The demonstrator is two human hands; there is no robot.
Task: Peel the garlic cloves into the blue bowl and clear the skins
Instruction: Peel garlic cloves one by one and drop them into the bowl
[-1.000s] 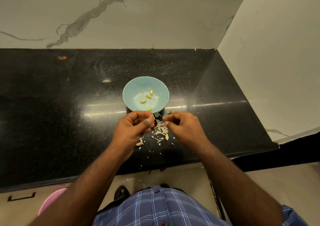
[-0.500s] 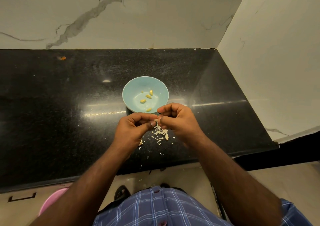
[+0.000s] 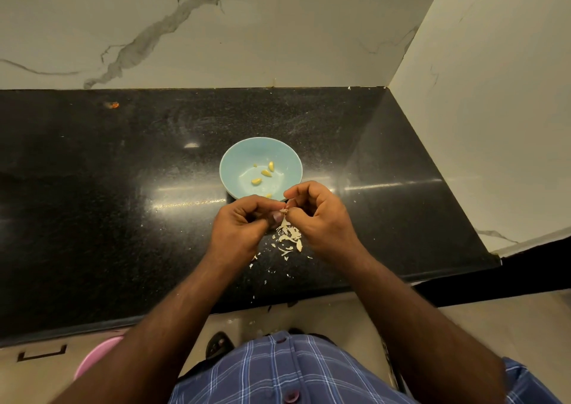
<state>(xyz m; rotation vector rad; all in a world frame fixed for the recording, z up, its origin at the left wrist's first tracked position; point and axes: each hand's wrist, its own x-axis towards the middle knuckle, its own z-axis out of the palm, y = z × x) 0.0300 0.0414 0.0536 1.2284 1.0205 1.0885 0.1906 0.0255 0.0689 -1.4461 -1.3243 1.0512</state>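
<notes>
At frame centre, the left hand (image 3: 239, 233) and right hand (image 3: 319, 218) together pinch what seems a garlic clove (image 3: 283, 211), mid-peel. Next, the bared clove goes into the blue bowl (image 3: 234, 159) just above; skins (image 3: 290, 236) need clearing.

Single view: head camera, worn by the person, wide-angle. Looks forward and steeply down over the black countertop (image 3: 92, 218). Upper frame: marble back wall (image 3: 278, 26); right side wall (image 3: 494, 94) meets it at a corner. Centre frame, near: left hand (image 3: 238, 233) and right hand (image 3: 321, 218), with the blue bowl (image 3: 241, 159) just beyond them. Lower frame, nearest the lens: both forearms and a blue checked shirt (image 3: 293, 372). Floor strip visible below the counter edge. Straight lines bow toward the frame edges. No second view to overlap.
</notes>
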